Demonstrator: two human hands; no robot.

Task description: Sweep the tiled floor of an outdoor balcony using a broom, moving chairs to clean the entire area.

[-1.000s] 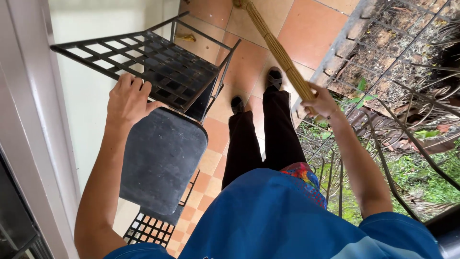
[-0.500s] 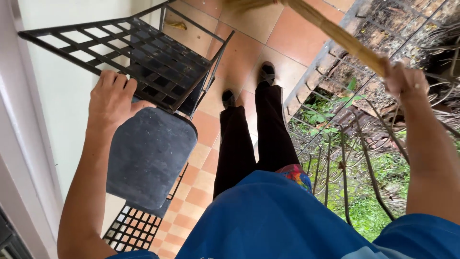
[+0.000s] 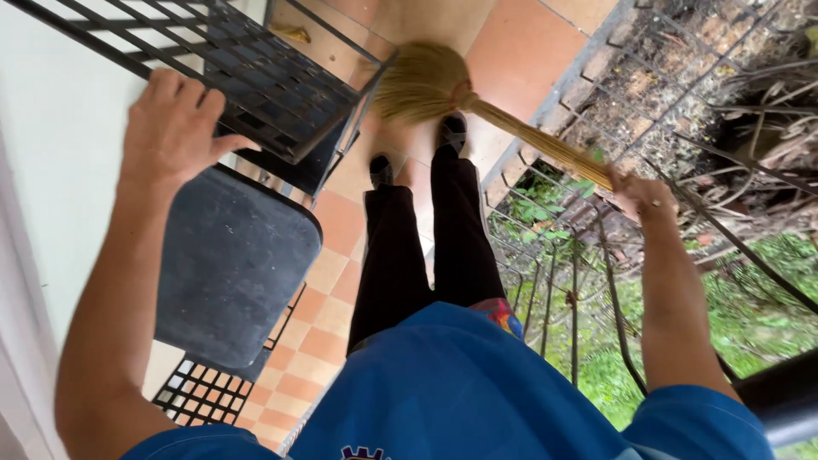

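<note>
The left hand (image 3: pixel 175 128) is up on the top edge of a dark chair (image 3: pixel 230 273), fingers spread and curled over the backrest where it meets the black metal grid (image 3: pixel 239 72) above — a second grid seat or shelf, tilted against the pale wall (image 3: pixel 60 170). Whether the thumb presses the chair or only hooks the grid bar I cannot tell.

The right hand (image 3: pixel 641 192) is out at the side, fingers wrapped tight round the handle of a straw broom (image 3: pixel 477 98). The broom runs slantwise from that fist down to its bristle head, which fans out on the orange tiles (image 3: pixel 528 51) just beside the black shoes (image 3: pixel 417 149) — the bristles seem to touch the floor right at the toes.

Black trousers (image 3: pixel 426 247) and a blue shirt (image 3: pixel 460 392) fill the lower middle. To the right stands a black iron railing (image 3: pixel 588 281), with green plants (image 3: pixel 767 290) and dry twigs behind it.
</note>
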